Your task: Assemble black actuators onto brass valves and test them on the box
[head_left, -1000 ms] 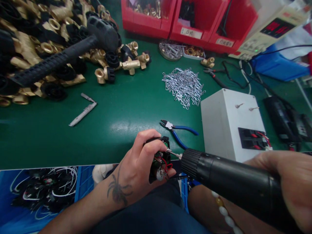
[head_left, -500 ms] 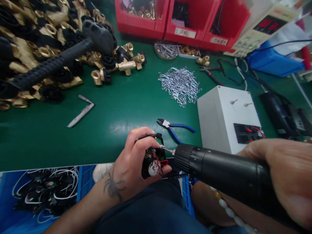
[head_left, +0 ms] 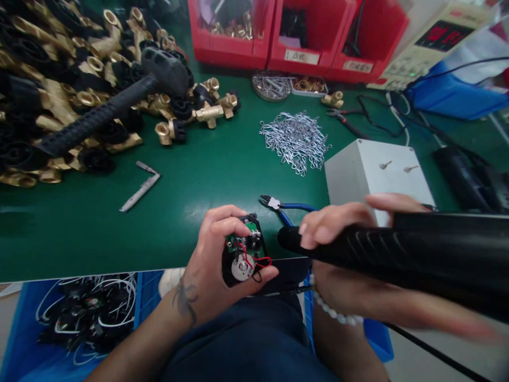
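Observation:
My left hand [head_left: 218, 249] is closed around a small black housing [head_left: 260, 223]. Inside it show a green circuit board, a round silver motor [head_left: 242, 267] and red wires; the fingertips lie over part of the board. My right hand [head_left: 358, 289] holds a black electric screwdriver [head_left: 421, 254], which lies sideways across the palm, apart from the housing. Its bit cannot be made out, and this hand is partly blurred. Cutting pliers with blue handles [head_left: 296, 206] rest on the bench just beyond the two hands.
A heap of silver wire clips [head_left: 296, 140] lies mid-bench, with a grey box [head_left: 350, 172] to its right. Brass fittings [head_left: 209, 113] and a black mallet [head_left: 107, 111] are at left. Red bins [head_left: 234, 50] line the back. A blue crate [head_left: 24, 329] sits below the bench edge.
The screwdriver has come away from the housing and swung round in my right hand. My left hand still holds the housing, now tilted to show more of the board and motor.

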Demonstrator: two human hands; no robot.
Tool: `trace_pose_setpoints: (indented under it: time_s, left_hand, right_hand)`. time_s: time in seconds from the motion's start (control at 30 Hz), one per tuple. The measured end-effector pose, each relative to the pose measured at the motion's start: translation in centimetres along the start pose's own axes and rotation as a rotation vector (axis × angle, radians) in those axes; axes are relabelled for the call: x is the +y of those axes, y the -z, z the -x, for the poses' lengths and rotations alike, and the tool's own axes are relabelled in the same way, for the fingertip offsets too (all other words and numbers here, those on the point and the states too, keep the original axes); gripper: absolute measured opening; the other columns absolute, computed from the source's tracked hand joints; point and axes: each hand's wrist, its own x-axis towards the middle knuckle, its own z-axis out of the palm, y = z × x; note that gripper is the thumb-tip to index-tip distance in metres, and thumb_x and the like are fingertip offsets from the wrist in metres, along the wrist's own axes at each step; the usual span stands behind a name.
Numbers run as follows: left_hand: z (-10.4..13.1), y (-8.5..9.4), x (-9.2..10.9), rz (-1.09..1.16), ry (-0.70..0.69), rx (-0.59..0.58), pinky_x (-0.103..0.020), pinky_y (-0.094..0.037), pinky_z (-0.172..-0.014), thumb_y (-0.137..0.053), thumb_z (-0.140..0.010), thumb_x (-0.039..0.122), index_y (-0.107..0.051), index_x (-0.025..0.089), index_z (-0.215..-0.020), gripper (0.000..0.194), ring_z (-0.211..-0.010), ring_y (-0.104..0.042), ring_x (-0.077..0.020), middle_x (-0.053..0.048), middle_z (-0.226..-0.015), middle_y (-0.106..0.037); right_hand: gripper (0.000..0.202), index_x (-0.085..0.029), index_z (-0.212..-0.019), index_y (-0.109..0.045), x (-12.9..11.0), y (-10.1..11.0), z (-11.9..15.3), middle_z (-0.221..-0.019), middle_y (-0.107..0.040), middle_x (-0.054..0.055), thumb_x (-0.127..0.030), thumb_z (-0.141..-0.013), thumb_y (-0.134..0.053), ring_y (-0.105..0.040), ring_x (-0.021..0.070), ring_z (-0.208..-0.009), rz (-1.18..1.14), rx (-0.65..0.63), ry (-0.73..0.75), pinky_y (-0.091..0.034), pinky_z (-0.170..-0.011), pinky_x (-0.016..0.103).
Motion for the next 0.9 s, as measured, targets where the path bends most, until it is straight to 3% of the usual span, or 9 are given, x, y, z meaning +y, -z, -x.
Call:
trace_pose_setpoints:
  time_s: [0.1,0.2,0.3,0.47,0.6,0.9]
  left_hand:
    - [0.2,-0.4,-0.2,0.056,0.044,0.023,-0.041,-0.056,-0.093,-0.086,-0.077,0.03,-0.048,0.025,-0.115,0.054,-0.112,-0.061,-0.0238,-0.008,-0.119,-0.056]
    - [0.2,-0.8,-0.1,0.079,0.035,0.024,-0.04,-0.055,-0.094,-0.086,-0.077,0.03,-0.048,0.024,-0.114,0.054,-0.112,-0.06,-0.0231,-0.008,-0.119,-0.055]
    - [0.1,-1.0,0.1,0.069,0.011,0.013,-0.037,-0.054,-0.095,-0.084,-0.079,0.028,-0.047,0.023,-0.114,0.051,-0.113,-0.058,-0.0215,-0.007,-0.118,-0.054]
    - [0.0,-1.0,0.3,0.071,0.019,0.032,-0.038,-0.054,-0.095,-0.083,-0.08,0.029,-0.048,0.023,-0.115,0.049,-0.112,-0.058,-0.0218,-0.007,-0.118,-0.055]
    - [0.0,-1.1,0.3,0.064,0.013,0.026,-0.038,-0.054,-0.094,-0.086,-0.077,0.028,-0.048,0.023,-0.115,0.054,-0.112,-0.057,-0.022,-0.007,-0.118,-0.055]
    - [0.2,-1.1,0.0,0.094,0.037,0.037,-0.038,-0.053,-0.094,-0.084,-0.079,0.029,-0.049,0.024,-0.115,0.051,-0.114,-0.057,-0.0229,-0.008,-0.12,-0.056]
  right_hand:
    - [0.018,-0.026,-0.104,-0.063,2.9,-1.2,2.2,-0.067,-0.059,-0.005,-0.033,-0.091,-0.074,-0.058,0.0116,-0.053,0.0,0.083,-0.044,-0.051,-0.051,0.028]
    - [0.011,-0.025,-0.098,-0.059,3.3,-2.4,2.4,-0.063,-0.052,-0.007,-0.018,-0.093,-0.066,-0.052,0.0094,-0.047,-0.009,0.169,-0.021,-0.046,-0.047,0.025]
    - [0.015,-0.027,-0.098,-0.055,1.4,-3.6,0.4,-0.059,-0.045,-0.01,-0.014,-0.093,-0.061,-0.047,0.0068,-0.042,-0.1,0.209,0.098,-0.043,-0.044,0.023]
    - [0.016,-0.028,-0.092,-0.047,-1.4,-3.9,-2.1,-0.061,-0.042,-0.009,-0.022,-0.099,-0.059,-0.047,0.0083,-0.043,0.017,0.237,0.086,-0.049,-0.048,0.026]
    - [0.017,-0.029,-0.092,-0.043,-1.5,-3.7,-1.6,-0.057,-0.037,-0.01,-0.031,-0.102,-0.057,-0.037,0.0084,-0.037,-0.001,0.147,0.032,-0.041,-0.039,0.026]
    - [0.022,-0.026,-0.09,-0.044,-0.9,-5.3,-1.5,-0.06,-0.043,-0.011,-0.013,-0.094,-0.061,-0.044,0.0062,-0.04,-0.226,0.133,0.087,-0.044,-0.042,0.024]
